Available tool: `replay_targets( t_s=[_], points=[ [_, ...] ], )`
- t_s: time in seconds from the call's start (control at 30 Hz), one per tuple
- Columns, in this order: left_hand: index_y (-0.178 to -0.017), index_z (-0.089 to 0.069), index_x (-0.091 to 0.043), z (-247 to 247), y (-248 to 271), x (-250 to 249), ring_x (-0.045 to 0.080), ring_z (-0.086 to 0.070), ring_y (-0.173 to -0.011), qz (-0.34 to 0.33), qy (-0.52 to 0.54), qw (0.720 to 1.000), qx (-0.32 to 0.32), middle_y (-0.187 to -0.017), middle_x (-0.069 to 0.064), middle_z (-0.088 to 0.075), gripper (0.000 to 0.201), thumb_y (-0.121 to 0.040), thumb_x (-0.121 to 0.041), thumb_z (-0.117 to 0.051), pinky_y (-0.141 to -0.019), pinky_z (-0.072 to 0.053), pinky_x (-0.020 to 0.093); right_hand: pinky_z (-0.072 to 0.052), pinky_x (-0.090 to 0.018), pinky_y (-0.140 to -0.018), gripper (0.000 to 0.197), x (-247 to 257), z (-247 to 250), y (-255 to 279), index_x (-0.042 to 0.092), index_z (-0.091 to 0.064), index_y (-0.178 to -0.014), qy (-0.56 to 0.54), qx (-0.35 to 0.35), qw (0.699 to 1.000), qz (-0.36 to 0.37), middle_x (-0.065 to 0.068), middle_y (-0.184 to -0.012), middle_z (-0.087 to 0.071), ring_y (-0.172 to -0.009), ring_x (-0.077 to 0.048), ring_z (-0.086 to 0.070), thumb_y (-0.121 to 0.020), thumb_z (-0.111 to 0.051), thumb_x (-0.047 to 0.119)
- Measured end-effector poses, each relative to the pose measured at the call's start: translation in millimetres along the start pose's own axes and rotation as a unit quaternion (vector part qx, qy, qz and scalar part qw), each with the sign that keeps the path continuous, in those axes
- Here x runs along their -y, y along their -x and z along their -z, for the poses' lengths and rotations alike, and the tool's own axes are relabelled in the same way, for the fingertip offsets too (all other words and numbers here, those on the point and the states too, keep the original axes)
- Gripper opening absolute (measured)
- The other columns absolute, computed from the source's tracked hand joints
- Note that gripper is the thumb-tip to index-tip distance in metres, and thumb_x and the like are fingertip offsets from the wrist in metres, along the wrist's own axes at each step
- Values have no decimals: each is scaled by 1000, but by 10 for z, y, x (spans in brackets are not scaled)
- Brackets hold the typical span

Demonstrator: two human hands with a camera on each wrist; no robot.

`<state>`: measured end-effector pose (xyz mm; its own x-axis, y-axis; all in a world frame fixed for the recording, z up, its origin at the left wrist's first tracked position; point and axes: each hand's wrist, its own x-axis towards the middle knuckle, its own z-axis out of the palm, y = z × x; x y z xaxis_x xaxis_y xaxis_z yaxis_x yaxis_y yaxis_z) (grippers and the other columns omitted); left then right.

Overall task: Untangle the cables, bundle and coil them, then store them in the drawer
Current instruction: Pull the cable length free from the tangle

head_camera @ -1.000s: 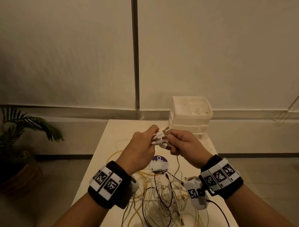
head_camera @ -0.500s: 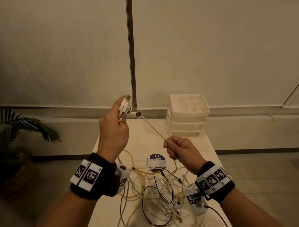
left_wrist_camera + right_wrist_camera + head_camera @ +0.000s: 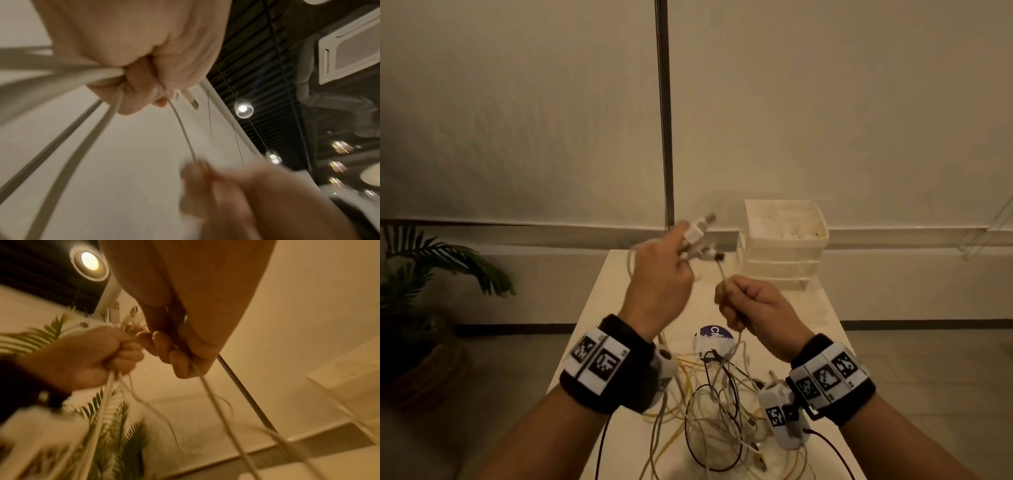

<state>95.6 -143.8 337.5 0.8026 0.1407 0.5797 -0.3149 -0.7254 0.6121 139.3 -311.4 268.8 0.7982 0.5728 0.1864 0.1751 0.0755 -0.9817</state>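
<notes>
My left hand [image 3: 664, 274] is raised above the table's far half and grips a bunch of white cable plugs [image 3: 697, 233], their ends sticking up past my fingers. The same left hand [image 3: 131, 68] shows white cables [image 3: 61, 76] trailing out of its fist. My right hand [image 3: 753, 305] sits just right of it and lower, fingers curled round a thin white cable [image 3: 722, 274] that runs up to the plugs. That right hand [image 3: 180, 340] has the cable [image 3: 218, 399] passing through its fist. A tangle of white, yellow and black cables [image 3: 715, 404] lies on the near table.
A white stacked drawer unit [image 3: 780, 246] stands at the table's far right. A purple round sticker with tape [image 3: 714, 337] lies mid-table. A potted palm [image 3: 431, 267] stands on the floor at left. A thin pole [image 3: 664, 113] rises behind the white table [image 3: 616, 284].
My left hand, which had swung up and left with the plugs, has come back right and lower toward my right hand. The cable span between the hands is shorter.
</notes>
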Motion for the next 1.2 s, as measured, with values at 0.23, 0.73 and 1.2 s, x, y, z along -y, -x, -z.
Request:
replay_targets(
  t_s=[0.23,0.73,1.2],
  points=[
    [-128,-57,-32,154,-5,171,5,-55,-64,51,-22,998,-23,-75,-9,-60,60,-86,9,-42,-56,-41,23,-24,-29,-52,28,-265,-1,103,10,-59,-77,-2,-24,998,-53,-5,-54,-38,-49,-12,-32,-98,-44,20],
    [-96,-60,-22,71,-87,21,-2,-48,-59,9,9,1000,-22,-69,-11,-54,36,-87,9,-44,-53,-35,8,-37,-20,-50,28,-65,20,11,7,-60,-82,11,-6,1000,-25,-2,-56,-49,-50,-11,-43,-98,-44,23],
    [-118,-60,-26,-133,106,91,16,-55,-65,-40,-42,985,162,-77,1,-66,51,-83,7,-43,-58,-38,25,-29,-28,-54,35,-15,109,-84,-9,-48,-82,-33,-32,999,-22,0,-54,-40,-51,-12,-33,-97,-45,23]
  ],
)
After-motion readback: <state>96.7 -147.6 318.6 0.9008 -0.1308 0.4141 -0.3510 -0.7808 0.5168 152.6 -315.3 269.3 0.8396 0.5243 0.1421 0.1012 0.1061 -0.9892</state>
